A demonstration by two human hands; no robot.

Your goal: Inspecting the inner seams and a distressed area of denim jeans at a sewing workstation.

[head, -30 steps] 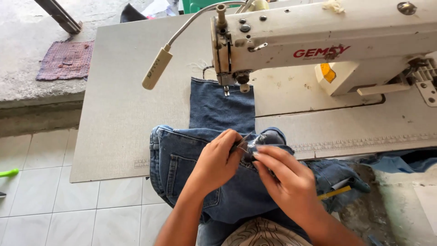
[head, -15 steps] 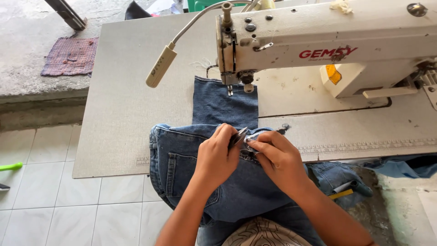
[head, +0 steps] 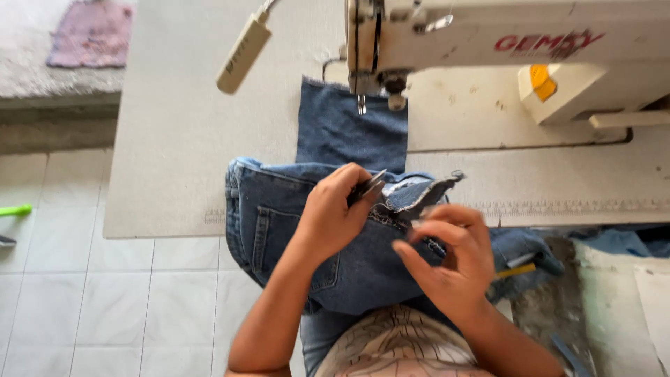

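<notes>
Jeans (head: 293,223) hang off the table (head: 174,139) edge; my left hand (head: 335,216) pinches snips (head: 373,185), right hand (head: 447,258) fingers the frayed waistband (head: 412,195).

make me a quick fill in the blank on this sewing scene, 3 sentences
1. The left hand holds a small metal tool against a pair of blue ____.
2. The sewing machine stands on a pale ____.
3. Left of that surface, the floor is covered in white ____.

Missing words: jeans; table; tiles
</notes>
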